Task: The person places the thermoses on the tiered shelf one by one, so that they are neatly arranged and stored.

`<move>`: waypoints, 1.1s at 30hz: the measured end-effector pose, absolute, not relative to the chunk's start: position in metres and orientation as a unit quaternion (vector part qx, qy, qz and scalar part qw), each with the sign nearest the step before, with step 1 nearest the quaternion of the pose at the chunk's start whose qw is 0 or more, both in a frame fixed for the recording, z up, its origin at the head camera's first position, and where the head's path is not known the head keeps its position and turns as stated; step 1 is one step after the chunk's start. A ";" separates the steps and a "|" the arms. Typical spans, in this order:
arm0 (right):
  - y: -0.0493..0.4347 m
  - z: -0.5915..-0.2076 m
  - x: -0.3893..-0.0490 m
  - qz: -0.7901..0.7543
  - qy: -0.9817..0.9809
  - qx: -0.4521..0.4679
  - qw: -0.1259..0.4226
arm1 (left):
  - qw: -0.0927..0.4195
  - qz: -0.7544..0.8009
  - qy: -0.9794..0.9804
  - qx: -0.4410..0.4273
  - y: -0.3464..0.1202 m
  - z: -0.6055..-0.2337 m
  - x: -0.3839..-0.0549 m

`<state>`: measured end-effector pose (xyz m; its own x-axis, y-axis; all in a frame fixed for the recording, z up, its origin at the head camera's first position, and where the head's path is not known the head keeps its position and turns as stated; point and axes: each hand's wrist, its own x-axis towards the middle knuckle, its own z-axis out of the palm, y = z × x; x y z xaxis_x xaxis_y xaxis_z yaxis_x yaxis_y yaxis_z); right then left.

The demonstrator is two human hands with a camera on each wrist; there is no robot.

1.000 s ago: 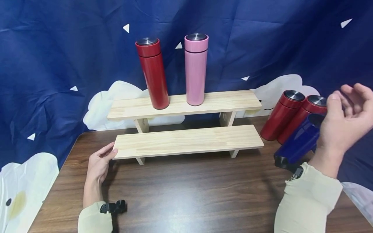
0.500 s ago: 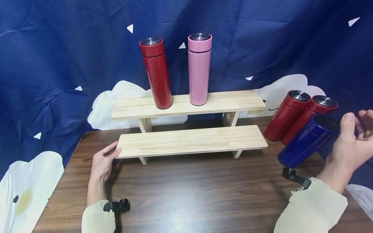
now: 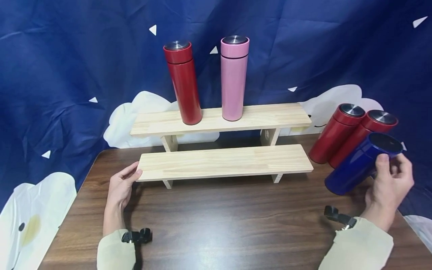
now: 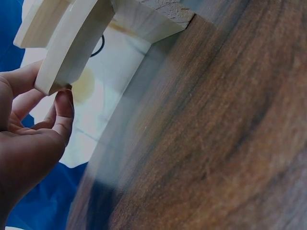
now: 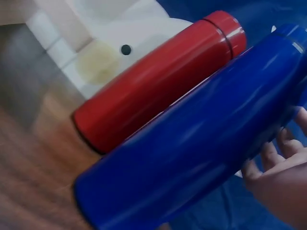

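Observation:
My left hand (image 3: 120, 186) pinches the left end of the lower board of a two-step wooden display shelf (image 3: 222, 162); in the left wrist view, the board end (image 4: 72, 62) sits between thumb and fingers. At the right, my right hand (image 3: 391, 185) is at the upper part of a blue thermos (image 3: 357, 165), with loosely bent fingers by its side. The fingertips (image 5: 268, 155) lie along the thermos edge in the right wrist view; a firm grip is not visible. Two red thermoses (image 3: 334, 137) stand just behind the blue one.
On the upper board stand a red thermos (image 3: 185, 86) and a pink thermos (image 3: 234, 82). The shelf rests on a brown wooden table (image 3: 216, 217). A blue patterned curtain (image 3: 111, 56) hangs behind.
My right hand has come in from the right edge, moving left and down to the blue thermos. The left hand keeps its hold on the shelf. The thermoses stay in place.

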<state>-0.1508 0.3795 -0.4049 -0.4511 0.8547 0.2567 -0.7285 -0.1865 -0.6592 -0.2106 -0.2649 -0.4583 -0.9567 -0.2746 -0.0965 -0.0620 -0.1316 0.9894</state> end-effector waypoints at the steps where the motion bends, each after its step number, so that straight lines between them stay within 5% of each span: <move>1: 0.380 -0.408 -0.150 0.779 -0.360 -0.087 0.506 | 0.072 -0.742 -0.654 0.129 -0.265 -0.458 -0.211; 22: 0.389 -0.454 -0.125 0.879 -0.329 -0.163 0.303 | 0.071 -0.741 -0.655 0.128 -0.263 -0.459 -0.213; 33: 0.391 -0.475 -0.124 0.876 -0.365 -0.152 0.276 | 0.070 -0.745 -0.652 0.118 -0.265 -0.459 -0.211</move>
<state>-0.1237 0.3911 -0.4748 -0.8020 0.5938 -0.0643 -0.3723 -0.5812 -0.7237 -0.2109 -0.2650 -0.4587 -0.9624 -0.2584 -0.0838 -0.0488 -0.1389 0.9891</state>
